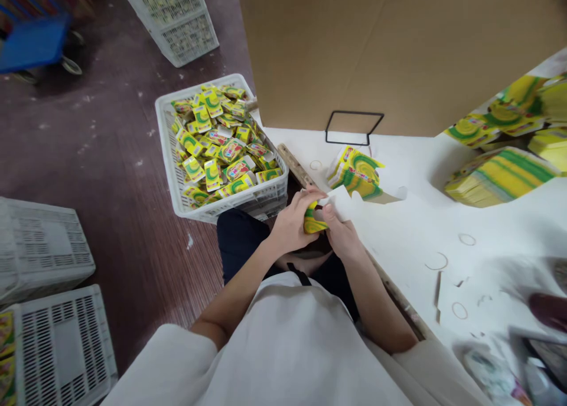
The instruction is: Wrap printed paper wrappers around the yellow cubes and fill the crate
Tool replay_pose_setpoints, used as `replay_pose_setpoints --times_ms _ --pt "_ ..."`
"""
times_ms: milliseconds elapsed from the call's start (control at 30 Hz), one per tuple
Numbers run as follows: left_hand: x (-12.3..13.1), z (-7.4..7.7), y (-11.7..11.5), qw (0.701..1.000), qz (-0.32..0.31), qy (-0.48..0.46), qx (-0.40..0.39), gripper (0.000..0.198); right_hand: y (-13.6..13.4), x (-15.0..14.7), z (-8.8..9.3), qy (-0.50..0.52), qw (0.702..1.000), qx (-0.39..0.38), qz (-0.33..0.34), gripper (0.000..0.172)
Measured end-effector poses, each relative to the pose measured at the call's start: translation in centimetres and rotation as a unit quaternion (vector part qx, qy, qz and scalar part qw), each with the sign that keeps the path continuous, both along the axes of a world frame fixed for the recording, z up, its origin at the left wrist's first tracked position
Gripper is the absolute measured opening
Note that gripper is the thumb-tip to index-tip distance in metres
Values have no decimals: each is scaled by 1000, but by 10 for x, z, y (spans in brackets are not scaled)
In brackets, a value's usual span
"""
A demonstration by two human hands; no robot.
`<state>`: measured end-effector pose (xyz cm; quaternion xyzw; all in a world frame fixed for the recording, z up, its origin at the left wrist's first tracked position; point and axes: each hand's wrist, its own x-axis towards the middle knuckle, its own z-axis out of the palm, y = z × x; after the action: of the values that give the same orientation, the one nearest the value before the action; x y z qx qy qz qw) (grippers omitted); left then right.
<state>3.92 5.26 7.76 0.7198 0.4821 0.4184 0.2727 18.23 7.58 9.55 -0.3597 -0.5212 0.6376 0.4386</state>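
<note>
In front of my lap, a small yellow and green cardboard carton [313, 222] is between my two hands, its white inner side and flap showing on the right. My left hand [293, 222] wraps round its left side. My right hand [340, 229] grips the right edge, thumb on the white board. Just beyond, on the white table, a stack of flat printed cartons [354, 169] leans at an angle. To the left, a white plastic basket [165, 140] is heaped with folded yellow and green cartons [217, 146].
A large brown cardboard sheet [354, 52] stands behind, with a black wire frame [354, 127] at its foot. Bundled flat cartons [500, 176] lie on the right. Rubber bands [466, 239] dot the table. White crates [66, 347] and a blue trolley [35, 43] stand on the floor.
</note>
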Motion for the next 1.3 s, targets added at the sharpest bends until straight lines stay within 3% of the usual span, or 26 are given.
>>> replay_pose_setpoints --times_ms 700,867,1300 --pt "5 -3 0 1000 23 -9 -11 76 0 0 10 -58 998 10 -14 58" --pt "7 -5 -1 999 28 -17 -37 85 1 0 5 -65 997 7 -33 55" --pt "7 -7 -2 999 24 -22 -30 82 0 0 0 -45 998 -10 -39 57"
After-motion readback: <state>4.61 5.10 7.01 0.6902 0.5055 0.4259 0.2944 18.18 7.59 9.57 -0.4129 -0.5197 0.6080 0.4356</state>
